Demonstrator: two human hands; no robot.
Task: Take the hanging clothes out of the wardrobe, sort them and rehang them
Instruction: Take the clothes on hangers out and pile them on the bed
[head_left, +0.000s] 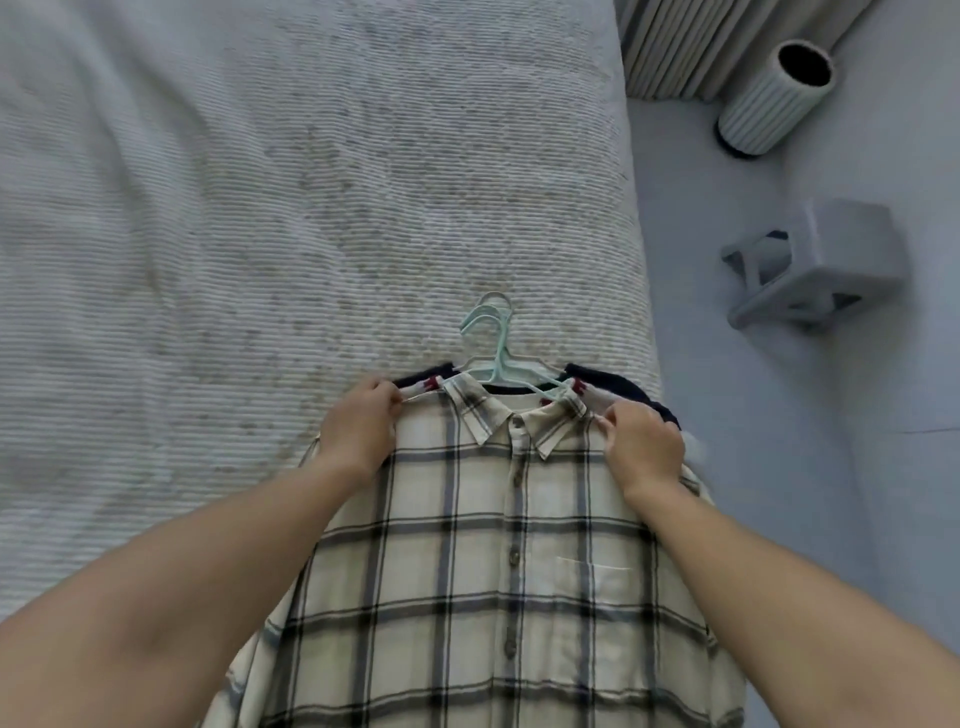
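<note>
A cream plaid shirt (488, 571) lies face up on the bed (208, 208), near its right edge, collar toward the far side and hem toward the viewer; its lower part is cut off by the bottom of the frame. Its long axis runs from the viewer away. Beneath it lies at least one further garment, a white top with dark trim (623, 387), visible only at the shoulders, so its shape cannot be told. Pale green hangers (493, 348) project from the collar, hooks pointing away from the viewer; there appear to be two or three, overlapping and hard to count. The left hand (358, 431) pinches the shirt's shoulder seam on one side, fingers curled on the cloth. The right hand (644, 447) pinches the opposite shoulder beside the collar. On the floor to the right of the bed stand a ribbed white vase (774, 98), a grey stool (815, 265), and, farther back, a pleated curtain (696, 41).
</note>
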